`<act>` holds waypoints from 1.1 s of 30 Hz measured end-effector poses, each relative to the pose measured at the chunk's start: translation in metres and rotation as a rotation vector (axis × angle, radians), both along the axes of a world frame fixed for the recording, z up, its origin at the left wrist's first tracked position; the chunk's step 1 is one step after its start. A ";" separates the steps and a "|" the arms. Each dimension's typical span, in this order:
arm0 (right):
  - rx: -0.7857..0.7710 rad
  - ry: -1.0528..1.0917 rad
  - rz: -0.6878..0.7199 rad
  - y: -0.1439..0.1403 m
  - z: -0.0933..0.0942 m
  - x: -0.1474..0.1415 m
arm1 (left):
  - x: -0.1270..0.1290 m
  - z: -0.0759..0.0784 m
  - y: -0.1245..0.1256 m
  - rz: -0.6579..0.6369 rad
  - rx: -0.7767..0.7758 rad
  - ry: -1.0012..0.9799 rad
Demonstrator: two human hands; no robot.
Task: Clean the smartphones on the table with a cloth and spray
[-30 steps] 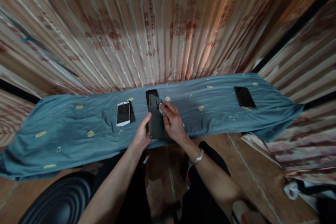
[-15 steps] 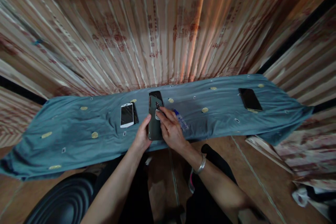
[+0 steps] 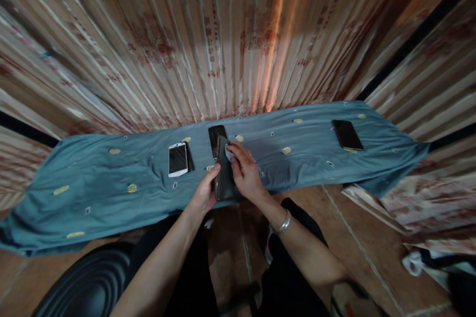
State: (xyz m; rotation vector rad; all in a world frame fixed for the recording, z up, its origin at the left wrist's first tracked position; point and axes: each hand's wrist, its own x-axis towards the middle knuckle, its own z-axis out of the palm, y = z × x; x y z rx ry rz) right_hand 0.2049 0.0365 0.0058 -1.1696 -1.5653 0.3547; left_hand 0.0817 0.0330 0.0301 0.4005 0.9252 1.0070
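A dark phone (image 3: 225,185) is held up over the near edge of the cloth-covered bench, tilted with one long edge turned up. My left hand (image 3: 204,190) grips its left side, thumb along the edge. My right hand (image 3: 247,173) is closed on a small pale pad (image 3: 229,153), pressing it against the phone's upper face. Just behind lies another dark phone (image 3: 215,134), partly hidden by the held one. A clear packet (image 3: 261,173) shows partly beside my right hand, mostly covered by it.
The blue-green cloth (image 3: 100,173) covers a long narrow bench. On it lie a white-framed phone (image 3: 178,160) atop a darker one at left, and a black phone (image 3: 347,134) at right. A pleated curtain (image 3: 167,59) hangs behind. A black round stool (image 3: 85,282) stands lower left.
The held phone has turned from lying face-on to a steeper tilt, uncovering more of the phone behind. My right hand has moved slightly up with the pad. The view has shifted slightly.
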 end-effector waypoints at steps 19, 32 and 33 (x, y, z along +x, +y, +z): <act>0.011 -0.059 -0.053 -0.005 0.002 0.010 | 0.000 0.005 -0.009 -0.028 -0.032 -0.004; 0.001 -0.017 -0.055 -0.009 0.005 0.004 | -0.006 0.011 -0.010 -0.015 -0.054 -0.059; 0.001 -0.022 -0.055 -0.009 0.005 0.004 | -0.006 0.011 -0.010 -0.016 -0.052 -0.065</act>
